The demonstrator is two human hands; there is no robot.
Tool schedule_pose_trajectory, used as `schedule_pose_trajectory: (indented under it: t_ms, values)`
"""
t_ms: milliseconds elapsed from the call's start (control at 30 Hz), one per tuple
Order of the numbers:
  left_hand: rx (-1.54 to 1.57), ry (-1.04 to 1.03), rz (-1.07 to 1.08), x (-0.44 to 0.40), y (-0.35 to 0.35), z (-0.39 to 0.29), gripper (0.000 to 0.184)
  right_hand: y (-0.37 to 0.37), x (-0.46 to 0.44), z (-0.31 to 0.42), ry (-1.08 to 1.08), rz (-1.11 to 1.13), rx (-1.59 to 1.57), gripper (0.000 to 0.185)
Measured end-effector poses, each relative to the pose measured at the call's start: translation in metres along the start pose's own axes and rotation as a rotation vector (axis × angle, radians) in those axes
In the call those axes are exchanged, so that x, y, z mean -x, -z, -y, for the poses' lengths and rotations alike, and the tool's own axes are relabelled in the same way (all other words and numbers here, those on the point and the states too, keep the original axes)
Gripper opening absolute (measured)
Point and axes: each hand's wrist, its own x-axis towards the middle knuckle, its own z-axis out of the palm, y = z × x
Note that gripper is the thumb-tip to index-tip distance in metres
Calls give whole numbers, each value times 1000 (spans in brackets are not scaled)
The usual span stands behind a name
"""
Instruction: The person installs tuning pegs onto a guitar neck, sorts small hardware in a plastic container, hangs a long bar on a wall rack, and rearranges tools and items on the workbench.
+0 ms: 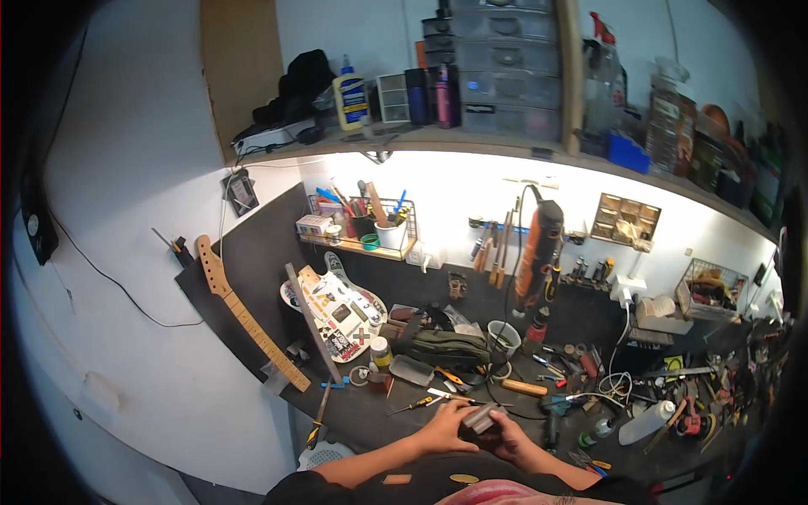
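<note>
My left hand (446,427) and my right hand (508,439) are close together at the front edge of the workbench. Between them is a small block-shaped piece (481,418), greyish on top and darker at the side. Both hands have their fingers closed around it, the left from one side and the right from the other. Its exact kind is too small to make out. Just beyond the hands lie a yellow-and-black screwdriver (414,406) and a wooden handle (523,387).
A sticker-covered guitar body (341,313) and a guitar neck (244,320) lean at the left. An orange rotary tool (539,252) hangs above the bench. Tools, cables and a white bottle (646,422) crowd the right. A shelf (438,137) runs overhead.
</note>
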Motion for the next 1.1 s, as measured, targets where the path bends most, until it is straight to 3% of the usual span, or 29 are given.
schedule_pose_trajectory:
  t_ms: [67, 200, 233, 267, 300, 367, 400, 433, 500, 533, 667, 800, 933, 967, 1033, 1067, 1100]
  values:
    - [189, -3, -185, 14, 19, 13, 85, -54, -2, 5, -104, 11, 34, 60]
    - [245, 103, -429, 45, 116, -17, 68, -92, -21, 20, -140, 310, 41, 76]
    - [174, -28, -562, 52, 155, -27, 74, -91, -29, 21, -135, 366, 55, 79]
    - [322, -20, -660, 61, 200, -54, 81, -88, -38, 20, -161, 351, 108, 79]
    - [311, -246, -833, 57, 246, -66, 87, -82, -46, 19, -193, 333, 162, 80]
    - [165, -700, -1162, 47, 339, -90, 102, -63, -59, 5, -247, 257, 269, 76]
    - [137, -793, -1163, 34, 384, -120, 95, -56, -60, -4, -265, 196, 379, 73]
    - [-56, -786, -1225, 18, 425, -143, 82, -49, -62, -12, -277, 135, 488, 70]
    - [-161, -811, -1161, -40, 493, -185, 66, -27, -64, -26, -225, 83, 673, 63]
    - [-541, -713, -1273, -68, 522, -202, 60, -4, -73, -39, -161, 98, 751, 60]
    - [-812, -461, -1261, -217, 600, -217, 57, 57, -62, -74, -31, -22, 796, 57]
    - [-712, -296, -1081, -293, 622, -205, 61, 72, 0, -100, 177, -173, 678, 50]
    - [-655, -220, -836, -322, 615, -188, 61, 206, -40, -197, 332, -286, 136, 31]
    - [-555, -240, -766, -320, 616, -187, 62, 195, -23, -206, 306, -305, -48, 32]
    - [-356, -252, -618, -320, 625, -181, 63, 177, 20, -188, 121, -501, 255, 45]
    - [-428, -304, -613, -342, 648, -161, 68, 153, 43, -173, 13, -592, 404, 52]
    - [-327, -351, -527, -344, 654, -158, 69, 159, 46, -184, 68, -598, 278, 47]
